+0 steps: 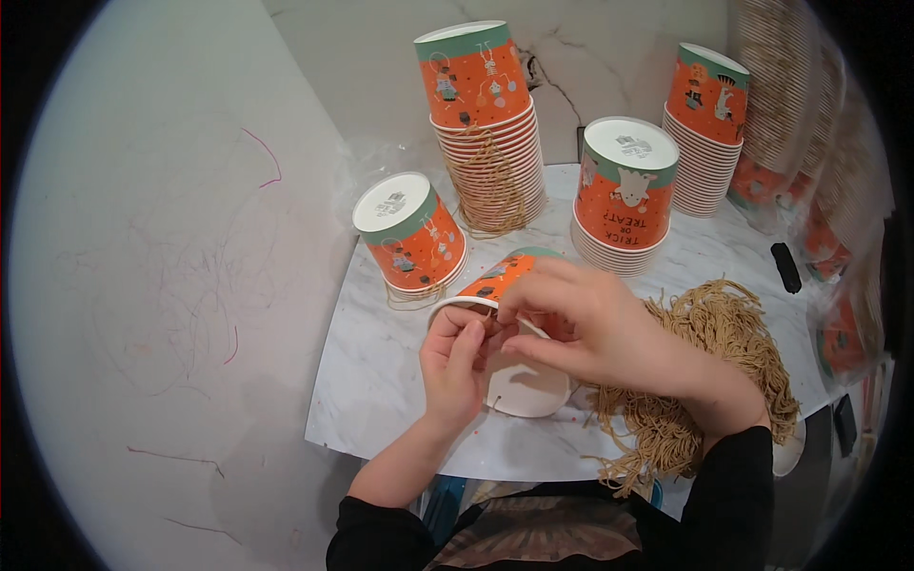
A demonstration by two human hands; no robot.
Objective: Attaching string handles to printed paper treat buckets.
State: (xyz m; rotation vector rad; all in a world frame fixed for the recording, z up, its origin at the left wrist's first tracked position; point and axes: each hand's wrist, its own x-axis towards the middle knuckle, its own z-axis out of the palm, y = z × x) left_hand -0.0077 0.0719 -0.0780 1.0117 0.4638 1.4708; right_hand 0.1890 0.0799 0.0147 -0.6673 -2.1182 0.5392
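An orange paper cup (505, 279) with a green band lies on its side on the marble table (381, 371), its white open rim toward me. My left hand (455, 366) grips the rim at the near left. My right hand (595, 328) pinches something small at the rim, probably a tan string, which is mostly hidden by my fingers. A small hole shows in the cup wall near my left wrist. A heap of tan strings (709, 371) lies just right of my right wrist.
Upside-down stacks of orange cups stand behind: a short one (409, 233) at left, a tall one (481, 114) draped with strings, one (624, 190) in the middle, another (706, 124) at right. Bagged cups (809, 143) and a black object (785, 266) sit far right. A scribbled white wall (162, 285) lies left.
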